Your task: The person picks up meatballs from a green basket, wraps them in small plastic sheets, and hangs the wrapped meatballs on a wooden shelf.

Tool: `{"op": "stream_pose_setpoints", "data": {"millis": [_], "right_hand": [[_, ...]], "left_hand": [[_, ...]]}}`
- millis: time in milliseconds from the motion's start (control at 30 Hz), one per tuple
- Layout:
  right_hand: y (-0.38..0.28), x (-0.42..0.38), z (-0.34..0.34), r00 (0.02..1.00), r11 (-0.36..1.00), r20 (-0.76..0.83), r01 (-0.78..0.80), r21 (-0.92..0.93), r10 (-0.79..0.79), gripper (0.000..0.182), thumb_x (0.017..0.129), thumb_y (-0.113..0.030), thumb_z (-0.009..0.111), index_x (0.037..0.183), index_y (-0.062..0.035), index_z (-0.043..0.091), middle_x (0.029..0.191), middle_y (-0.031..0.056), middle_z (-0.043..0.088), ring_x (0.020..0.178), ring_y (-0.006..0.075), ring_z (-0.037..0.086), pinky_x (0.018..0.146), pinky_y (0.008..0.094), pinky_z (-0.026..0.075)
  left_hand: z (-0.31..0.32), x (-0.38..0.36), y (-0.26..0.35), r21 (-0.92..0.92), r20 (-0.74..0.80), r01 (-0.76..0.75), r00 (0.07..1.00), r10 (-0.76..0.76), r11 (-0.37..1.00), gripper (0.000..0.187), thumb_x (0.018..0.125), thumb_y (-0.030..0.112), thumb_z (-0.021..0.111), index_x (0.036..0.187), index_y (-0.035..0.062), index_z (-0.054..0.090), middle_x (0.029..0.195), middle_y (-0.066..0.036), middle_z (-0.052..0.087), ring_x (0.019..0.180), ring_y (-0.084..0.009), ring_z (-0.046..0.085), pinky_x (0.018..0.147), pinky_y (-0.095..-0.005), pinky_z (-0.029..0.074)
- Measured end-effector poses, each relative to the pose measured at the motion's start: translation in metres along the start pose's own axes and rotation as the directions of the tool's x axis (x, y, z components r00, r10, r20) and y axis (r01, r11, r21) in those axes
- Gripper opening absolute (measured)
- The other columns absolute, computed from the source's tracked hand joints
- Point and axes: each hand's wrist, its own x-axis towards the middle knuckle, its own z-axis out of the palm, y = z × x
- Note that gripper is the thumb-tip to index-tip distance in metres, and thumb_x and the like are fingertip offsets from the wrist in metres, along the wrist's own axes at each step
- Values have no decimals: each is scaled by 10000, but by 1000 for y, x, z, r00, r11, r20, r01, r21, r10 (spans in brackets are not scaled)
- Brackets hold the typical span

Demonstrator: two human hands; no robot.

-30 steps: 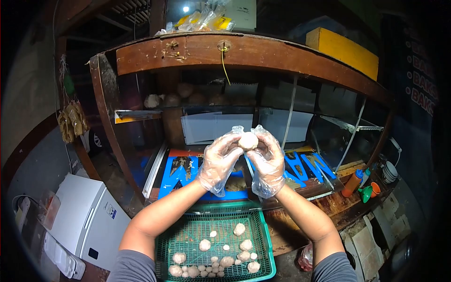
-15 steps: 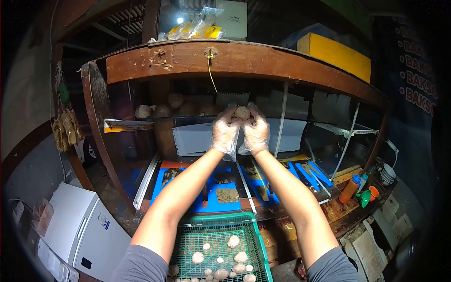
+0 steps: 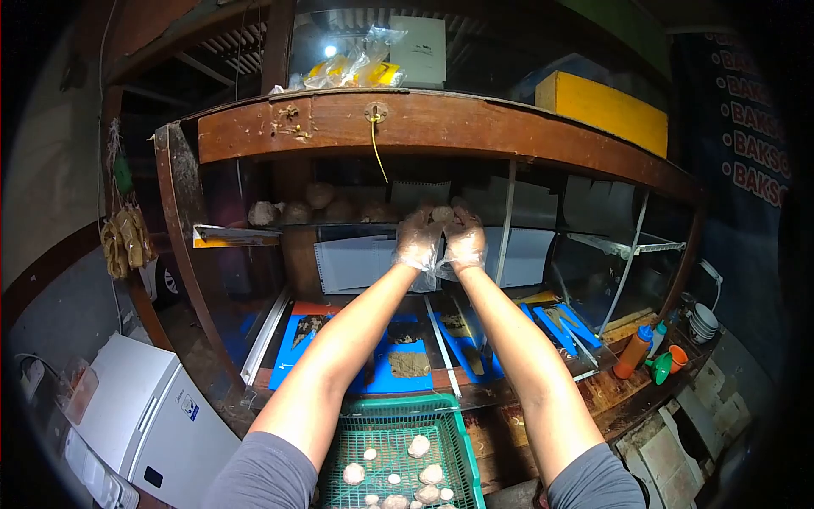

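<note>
My left hand point(image 3: 417, 241) and my right hand point(image 3: 464, 238), both in clear plastic gloves, reach forward into the display cabinet at shelf height. Between them is a large pale meatball point(image 3: 443, 214), with the fingers of both hands closed round its sides. Several similar large meatballs point(image 3: 320, 195) sit in a row on the upper shelf, to the left of my hands. Below my arms, a green plastic basket point(image 3: 465, 441) holds several meatballs of mixed sizes, such as a larger one point(image 3: 418, 446).
The cabinet's wooden top beam point(image 3: 475, 127) runs above my hands, and a yellow string point(image 3: 378, 153) hangs from it. A glass-edge post point(image 3: 506, 220) stands right of them. Sauce bottles point(image 3: 632, 352) and a green funnel point(image 3: 660, 366) are at the right; a white fridge point(image 3: 161, 416) is lower left.
Both hands have moved farther into the cabinet with the meatball, close to the shelf. The view has shifted slightly, so the basket appears lower.
</note>
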Motion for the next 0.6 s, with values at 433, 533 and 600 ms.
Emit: {"op": "stream_pose_setpoints", "data": {"millis": [433,533,600], "right_hand": [[-27,-2,-24,967,983,178,180,22,-182,341,757,30,546,1087,24,630,1027,170,682,1004,274,655,912,326,500],[4,2,-15,975,950,85,221,-221,-207,406,759,-8,577,1161,17,631,1170,221,650,1134,316,615,995,351,469],[10,2,-15,986,973,87,157,-169,-144,440,762,-30,591,1199,16,620,1225,229,625,1183,322,588,1027,361,450]], "left_hand": [[19,9,-23,-139,25,-100,994,105,985,172,827,102,643,962,8,694,935,-85,718,883,-166,655,806,-316,519],[13,10,-17,-238,98,-60,991,86,969,213,818,93,648,998,-17,677,998,-111,708,925,-158,640,821,-321,514],[13,17,-20,-84,124,-28,992,38,996,256,812,90,654,1035,-36,663,1057,-141,695,976,-175,638,849,-320,510]]}}
